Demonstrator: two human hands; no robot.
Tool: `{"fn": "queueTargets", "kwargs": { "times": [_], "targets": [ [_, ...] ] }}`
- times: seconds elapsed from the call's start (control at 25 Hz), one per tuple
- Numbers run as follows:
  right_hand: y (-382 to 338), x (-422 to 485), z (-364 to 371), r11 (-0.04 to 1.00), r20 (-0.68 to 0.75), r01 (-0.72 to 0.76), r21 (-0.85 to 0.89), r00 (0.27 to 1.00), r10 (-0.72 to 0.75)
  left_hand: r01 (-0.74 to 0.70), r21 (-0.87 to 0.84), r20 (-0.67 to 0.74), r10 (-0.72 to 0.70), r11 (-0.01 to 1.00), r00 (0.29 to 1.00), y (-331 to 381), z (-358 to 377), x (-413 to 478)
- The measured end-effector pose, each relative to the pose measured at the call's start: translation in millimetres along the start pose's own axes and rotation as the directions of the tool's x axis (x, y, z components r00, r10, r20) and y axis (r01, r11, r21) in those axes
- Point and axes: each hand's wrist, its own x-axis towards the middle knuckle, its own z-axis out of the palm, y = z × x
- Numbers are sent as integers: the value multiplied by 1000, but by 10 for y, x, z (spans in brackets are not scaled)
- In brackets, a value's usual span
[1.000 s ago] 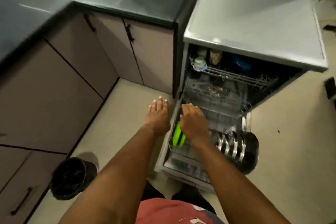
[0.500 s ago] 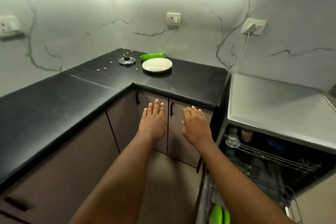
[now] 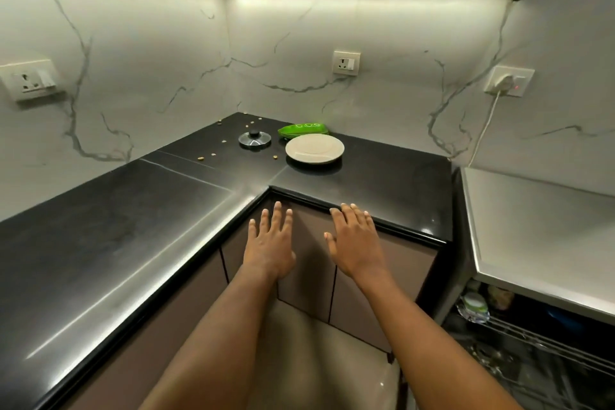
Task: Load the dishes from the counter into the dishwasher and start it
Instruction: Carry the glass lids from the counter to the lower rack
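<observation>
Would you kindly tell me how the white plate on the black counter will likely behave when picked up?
The white plate looks rigid and probably ceramic, so it is likely fragile if knocked. It lies flat on the glossy counter, so its low rim may be awkward to catch, while sliding it is probably easy.

Glossy black counter [image 3: 366,176]; seemingly ceramic plate [image 3: 314,149].

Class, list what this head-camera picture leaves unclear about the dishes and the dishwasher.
1. Green plates: head view, partly behind the white plate; their number is unclear.
2. Dishwasher rack: head view, cut off by the bottom and right edges; its contents are dark.
3. Specks on the counter: head view, too small to identify.
</observation>
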Motion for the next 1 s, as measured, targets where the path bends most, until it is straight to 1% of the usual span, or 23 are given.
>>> {"fn": "queueTargets", "kwargs": {
  "times": [0.2,0.32,0.48,0.68,0.8,1.0],
  "targets": [
    [-47,719,504,999,49,32,11,998,-33,46,43,46,-48,998,998,-368,87,638],
    [-81,1226,830,997,76,69,20,995,-71,97,56,61,-100,994,993,-600,89,1118],
    [-71,1963,1240,991,106,134,21,985,-136,175,23,72,-176,984,982,-864,133,1811],
    [-116,2628,1621,980,139,193,42,970,-197,219,15,159,-219,976,963,-1149,260,2393],
    [-171,3091,1883,978,163,205,52,964,-210,228,10,190,-225,974,956,-1380,290,2886],
    [-279,3793,2257,969,217,248,-10,946,-240,207,-7,229,-200,978,953,-1818,312,3722]
  ]
}}
